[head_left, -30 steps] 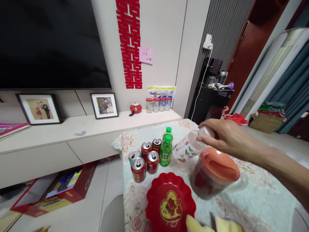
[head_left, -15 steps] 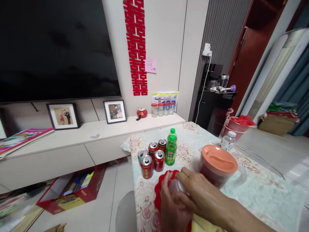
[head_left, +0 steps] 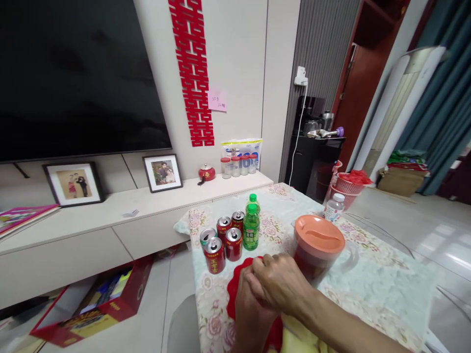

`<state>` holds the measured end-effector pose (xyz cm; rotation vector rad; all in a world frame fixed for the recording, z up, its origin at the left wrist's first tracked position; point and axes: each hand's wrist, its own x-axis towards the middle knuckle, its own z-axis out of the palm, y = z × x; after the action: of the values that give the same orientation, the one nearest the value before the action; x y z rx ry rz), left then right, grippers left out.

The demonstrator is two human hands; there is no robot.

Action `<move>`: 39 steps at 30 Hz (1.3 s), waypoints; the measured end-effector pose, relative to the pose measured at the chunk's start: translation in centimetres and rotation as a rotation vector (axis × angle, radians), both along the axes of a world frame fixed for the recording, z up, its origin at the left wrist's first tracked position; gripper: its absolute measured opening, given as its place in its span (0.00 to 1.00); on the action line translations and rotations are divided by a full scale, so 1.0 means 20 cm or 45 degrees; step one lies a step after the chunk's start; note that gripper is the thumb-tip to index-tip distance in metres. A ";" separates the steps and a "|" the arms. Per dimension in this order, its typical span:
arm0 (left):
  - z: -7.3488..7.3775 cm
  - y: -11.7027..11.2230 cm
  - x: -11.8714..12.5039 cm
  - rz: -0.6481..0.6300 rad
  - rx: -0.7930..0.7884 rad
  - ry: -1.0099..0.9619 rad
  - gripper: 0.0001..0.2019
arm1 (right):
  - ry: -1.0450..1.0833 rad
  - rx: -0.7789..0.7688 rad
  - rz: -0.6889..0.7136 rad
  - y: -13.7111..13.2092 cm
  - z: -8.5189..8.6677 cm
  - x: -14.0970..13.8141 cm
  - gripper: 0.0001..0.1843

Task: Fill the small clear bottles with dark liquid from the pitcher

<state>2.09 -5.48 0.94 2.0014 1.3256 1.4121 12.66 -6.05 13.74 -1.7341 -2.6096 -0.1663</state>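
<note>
Both my hands are closed together over the red plate [head_left: 231, 300] at the table's near edge. My right hand [head_left: 281, 282] lies on top of my left hand [head_left: 249, 314], fingers curled round something hidden between them. Just right of the hands stands a clear pitcher with an orange lid [head_left: 318, 239], dark red liquid inside. Beyond the hands are several red cans [head_left: 220, 241] and two green bottles [head_left: 251, 227].
A small white-capped bottle [head_left: 334, 208] stands at the far right of the floral tablecloth [head_left: 375, 289]. A low cabinet [head_left: 110, 215] with framed photos and jars runs along the wall. A red box [head_left: 91, 306] lies on the floor at left.
My right hand came back from the far side of the pitcher to the plate and joined my left hand. The clear container seen in the hands earlier is now covered.
</note>
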 end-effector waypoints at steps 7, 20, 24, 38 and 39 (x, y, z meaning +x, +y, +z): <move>-0.01 0.02 0.02 -0.005 0.048 0.022 0.09 | -0.057 0.055 0.310 0.08 0.00 0.08 0.20; -0.09 0.07 -0.01 0.003 0.164 0.085 0.13 | -0.065 0.157 0.412 0.06 0.00 0.12 0.17; -0.11 0.08 0.01 -0.005 0.103 0.078 0.13 | -0.090 0.139 0.147 -0.02 -0.01 0.02 0.11; -0.05 0.01 -0.01 0.052 0.084 0.028 0.16 | 0.074 -0.067 0.392 0.09 0.03 0.12 0.16; -0.03 0.00 0.00 0.038 0.015 -0.016 0.15 | 0.113 -0.079 0.429 0.10 0.04 0.13 0.15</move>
<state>2.12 -5.54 0.36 1.9843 1.3507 1.4466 15.28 -4.05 14.45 -1.2541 -2.8138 -0.0058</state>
